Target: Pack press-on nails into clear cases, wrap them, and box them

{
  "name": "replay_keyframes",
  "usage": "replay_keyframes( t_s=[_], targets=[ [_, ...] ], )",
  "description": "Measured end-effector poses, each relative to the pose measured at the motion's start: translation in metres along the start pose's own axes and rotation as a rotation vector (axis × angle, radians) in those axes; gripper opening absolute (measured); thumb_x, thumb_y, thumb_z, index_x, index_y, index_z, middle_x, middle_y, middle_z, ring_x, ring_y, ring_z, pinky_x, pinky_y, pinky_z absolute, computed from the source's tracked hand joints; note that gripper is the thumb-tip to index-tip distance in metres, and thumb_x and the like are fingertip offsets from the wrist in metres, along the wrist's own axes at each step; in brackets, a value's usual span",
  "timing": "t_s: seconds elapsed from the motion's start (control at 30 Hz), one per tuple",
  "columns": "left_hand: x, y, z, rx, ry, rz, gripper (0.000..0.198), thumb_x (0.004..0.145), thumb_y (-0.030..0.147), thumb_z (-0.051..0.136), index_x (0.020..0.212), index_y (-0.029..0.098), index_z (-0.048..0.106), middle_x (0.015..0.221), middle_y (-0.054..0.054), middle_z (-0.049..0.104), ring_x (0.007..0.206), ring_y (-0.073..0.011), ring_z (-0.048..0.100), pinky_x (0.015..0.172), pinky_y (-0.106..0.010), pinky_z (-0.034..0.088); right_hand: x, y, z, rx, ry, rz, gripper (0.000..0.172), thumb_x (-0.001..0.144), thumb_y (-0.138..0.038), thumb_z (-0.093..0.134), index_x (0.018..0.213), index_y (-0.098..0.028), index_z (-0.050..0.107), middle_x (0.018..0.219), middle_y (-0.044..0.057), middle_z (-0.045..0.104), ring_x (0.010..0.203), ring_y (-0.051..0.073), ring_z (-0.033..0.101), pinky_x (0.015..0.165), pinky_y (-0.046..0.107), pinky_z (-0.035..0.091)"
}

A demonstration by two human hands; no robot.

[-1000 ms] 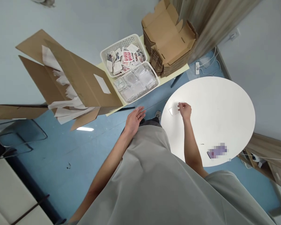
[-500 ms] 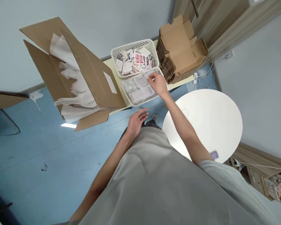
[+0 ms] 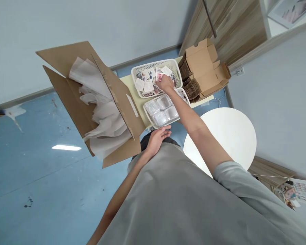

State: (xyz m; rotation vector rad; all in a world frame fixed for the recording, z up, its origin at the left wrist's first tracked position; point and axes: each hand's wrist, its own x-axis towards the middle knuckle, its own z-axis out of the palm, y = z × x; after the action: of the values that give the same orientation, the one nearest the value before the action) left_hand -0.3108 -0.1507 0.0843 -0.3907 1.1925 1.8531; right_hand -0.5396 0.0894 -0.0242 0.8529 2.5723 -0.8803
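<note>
My right hand [image 3: 165, 83] reaches into the far white basket [image 3: 179, 75], which holds many loose printed cards. Its fingers are closed at the lower edge of a card with a red print [image 3: 159, 72]; the fingertips are partly hidden. In front of this stands a nearer white basket [image 3: 147, 117] with several clear plastic cases [image 3: 164, 102], partly under my right forearm. My left hand [image 3: 156, 139] hangs close to my waist, below the nearer basket, fingers stretched and apart with nothing in them.
A large open cardboard box [image 3: 117, 98] with white sheets of packing material [image 3: 104, 112] stands left of the baskets. Folded brown cartons [image 3: 204, 71] sit at the right end of the pale yellow table [image 3: 140, 114]. A round white table [image 3: 229, 136] stands to the right.
My right hand has moved from the clear cases in the nearer basket to the cards in the far one. The left hand stays open near my waist. The view has shifted.
</note>
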Motion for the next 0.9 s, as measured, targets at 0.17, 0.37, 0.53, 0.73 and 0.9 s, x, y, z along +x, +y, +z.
replay_keyframes(
  t_s=[0.17, 0.37, 0.53, 0.73, 0.9],
  targets=[
    [0.001, 0.009, -0.008, 0.105, -0.010, 0.044, 0.042, 0.087, 0.059, 0.085, 0.107, 0.022, 0.093, 0.125, -0.012, 0.086, 0.102, -0.0255, 0.077, 0.100, -0.041, 0.062, 0.018, -0.007, 0.020, -0.023, 0.037, 0.095, 0.052, 0.101, -0.037, 0.079, 0.143, -0.009, 0.067, 0.154, 0.029, 0.066, 0.149, 0.048, 0.064, 0.126, 0.073, 0.051],
    [-0.005, 0.014, -0.014, 0.242, -0.096, 0.080, 0.046, 0.092, 0.063, 0.083, 0.112, 0.023, 0.092, 0.133, -0.011, 0.082, 0.103, -0.0252, 0.078, 0.104, -0.043, 0.063, 0.019, -0.008, 0.034, -0.030, 0.093, 0.186, 0.059, 0.103, -0.040, 0.075, 0.151, -0.010, 0.058, 0.164, 0.033, 0.055, 0.150, 0.051, 0.063, 0.126, 0.075, 0.051],
    [0.000, 0.012, -0.019, 0.233, -0.109, 0.073, 0.048, 0.093, 0.064, 0.080, 0.114, 0.022, 0.090, 0.130, -0.011, 0.083, 0.101, -0.0252, 0.079, 0.100, -0.042, 0.064, 0.003, -0.004, 0.020, 0.064, 0.190, 0.107, 0.053, 0.101, -0.048, 0.079, 0.138, -0.015, 0.062, 0.149, 0.026, 0.067, 0.146, 0.047, 0.064, 0.123, 0.074, 0.053],
    [0.003, 0.011, -0.011, 0.228, -0.059, 0.155, 0.045, 0.095, 0.062, 0.078, 0.117, 0.024, 0.086, 0.136, -0.011, 0.083, 0.102, -0.0241, 0.078, 0.096, -0.040, 0.062, -0.092, 0.005, -0.024, 0.150, 0.247, 0.040, 0.033, 0.101, -0.040, 0.074, 0.124, -0.020, 0.064, 0.139, 0.016, 0.075, 0.131, 0.033, 0.071, 0.123, 0.052, 0.055],
    [0.006, 0.000, 0.009, 0.247, -0.039, 0.242, 0.055, 0.091, 0.064, 0.082, 0.132, 0.026, 0.079, 0.136, -0.012, 0.080, 0.104, -0.0234, 0.078, 0.093, -0.037, 0.061, -0.215, 0.046, -0.044, 0.579, 0.309, -0.017, 0.039, 0.090, -0.050, 0.085, 0.112, -0.027, 0.062, 0.132, 0.008, 0.078, 0.126, 0.027, 0.073, 0.118, 0.046, 0.059]
  ],
)
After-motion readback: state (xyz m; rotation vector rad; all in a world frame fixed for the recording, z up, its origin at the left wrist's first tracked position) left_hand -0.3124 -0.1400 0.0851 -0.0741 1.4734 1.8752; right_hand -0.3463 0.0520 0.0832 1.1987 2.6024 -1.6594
